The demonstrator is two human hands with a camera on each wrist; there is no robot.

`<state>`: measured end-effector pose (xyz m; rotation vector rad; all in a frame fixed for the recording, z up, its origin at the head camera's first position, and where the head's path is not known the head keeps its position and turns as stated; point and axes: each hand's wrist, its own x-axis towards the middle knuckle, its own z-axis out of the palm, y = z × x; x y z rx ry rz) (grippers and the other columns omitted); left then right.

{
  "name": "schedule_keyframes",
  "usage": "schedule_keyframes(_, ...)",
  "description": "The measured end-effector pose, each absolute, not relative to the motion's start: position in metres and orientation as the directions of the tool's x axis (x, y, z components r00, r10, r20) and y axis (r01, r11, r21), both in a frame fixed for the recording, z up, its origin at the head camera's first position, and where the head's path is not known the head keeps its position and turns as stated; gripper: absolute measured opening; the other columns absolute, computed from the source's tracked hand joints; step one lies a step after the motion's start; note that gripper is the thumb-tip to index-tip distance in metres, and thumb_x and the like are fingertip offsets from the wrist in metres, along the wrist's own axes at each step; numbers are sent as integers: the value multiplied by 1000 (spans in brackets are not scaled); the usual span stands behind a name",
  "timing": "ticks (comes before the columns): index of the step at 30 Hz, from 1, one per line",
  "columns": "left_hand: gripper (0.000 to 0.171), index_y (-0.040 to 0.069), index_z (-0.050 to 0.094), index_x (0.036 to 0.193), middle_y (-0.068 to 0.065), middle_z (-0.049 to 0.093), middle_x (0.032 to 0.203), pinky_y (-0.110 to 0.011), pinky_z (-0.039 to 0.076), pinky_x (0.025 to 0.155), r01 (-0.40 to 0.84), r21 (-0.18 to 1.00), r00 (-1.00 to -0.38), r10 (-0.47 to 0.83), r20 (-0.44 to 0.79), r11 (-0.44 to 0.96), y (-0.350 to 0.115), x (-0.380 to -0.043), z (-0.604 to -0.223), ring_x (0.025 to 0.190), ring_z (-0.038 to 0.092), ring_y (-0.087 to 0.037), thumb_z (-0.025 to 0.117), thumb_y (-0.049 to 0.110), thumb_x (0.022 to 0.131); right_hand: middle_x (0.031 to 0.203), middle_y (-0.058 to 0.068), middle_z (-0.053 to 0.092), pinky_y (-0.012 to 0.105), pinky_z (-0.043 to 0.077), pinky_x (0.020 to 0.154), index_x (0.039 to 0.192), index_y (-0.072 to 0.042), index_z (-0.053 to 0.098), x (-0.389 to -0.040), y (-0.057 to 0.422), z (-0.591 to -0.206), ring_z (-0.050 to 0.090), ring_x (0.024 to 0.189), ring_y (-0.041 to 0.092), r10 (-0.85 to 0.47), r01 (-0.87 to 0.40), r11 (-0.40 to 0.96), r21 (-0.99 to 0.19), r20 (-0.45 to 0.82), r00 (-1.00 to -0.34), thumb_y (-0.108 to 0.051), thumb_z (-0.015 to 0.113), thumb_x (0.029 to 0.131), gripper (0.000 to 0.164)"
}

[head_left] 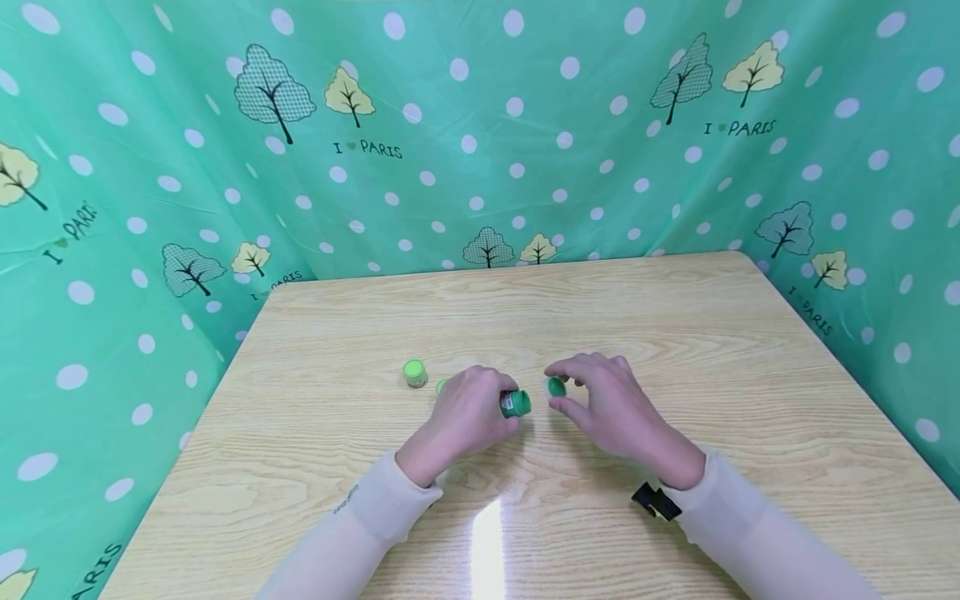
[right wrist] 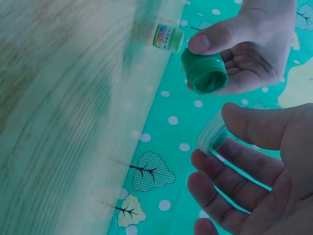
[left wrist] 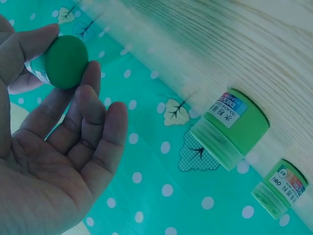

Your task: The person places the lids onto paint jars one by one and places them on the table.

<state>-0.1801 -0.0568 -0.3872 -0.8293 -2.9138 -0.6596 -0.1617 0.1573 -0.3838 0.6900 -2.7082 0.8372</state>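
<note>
My left hand (head_left: 472, 410) grips a dark green paint jar (head_left: 516, 403), tipped sideways with its uncapped mouth toward the right. Green paint shows inside that jar (right wrist: 208, 78) in the right wrist view. Between thumb and fingertips, my right hand (head_left: 609, 404) pinches the jar's lid (head_left: 556, 387), its ribbed clear rim (right wrist: 213, 132) visible in the right wrist view. A short gap separates lid and jar. Beyond the left hand stand two light green paint jars with lids on, a nearer jar (left wrist: 230, 128) and a farther one (left wrist: 281, 188).
The wooden table (head_left: 600, 308) runs out to a green dotted curtain (head_left: 480, 142) at the back and sides. In the head view the left hand mostly hides the nearer standing jar (head_left: 441, 386); the farther jar (head_left: 415, 373) is left of it.
</note>
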Motion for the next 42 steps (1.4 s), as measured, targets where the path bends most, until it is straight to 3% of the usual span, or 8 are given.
schedule_keyframes(13,11,19,70,76,10,54,62,-21,40,47,506,403,-857,497,137,762,-53,-177,-386,54,46,-7,78,16,68,103,-10,67,35,32,81,111,-19,68,-159,152,-383,55,84,10,-390,-520,705,-482,350,-852,-19,78,78,34)
schedule_keyframes(42,15,22,65,69,11,51,59,-21,37,45,507,393,-860,478,176,767,-55,-175,-386,55,44,-7,78,17,65,99,-12,68,34,33,78,108,-22,68,-156,141,-383,57,84,13,-414,-515,693,-504,306,-857,-20,80,76,34)
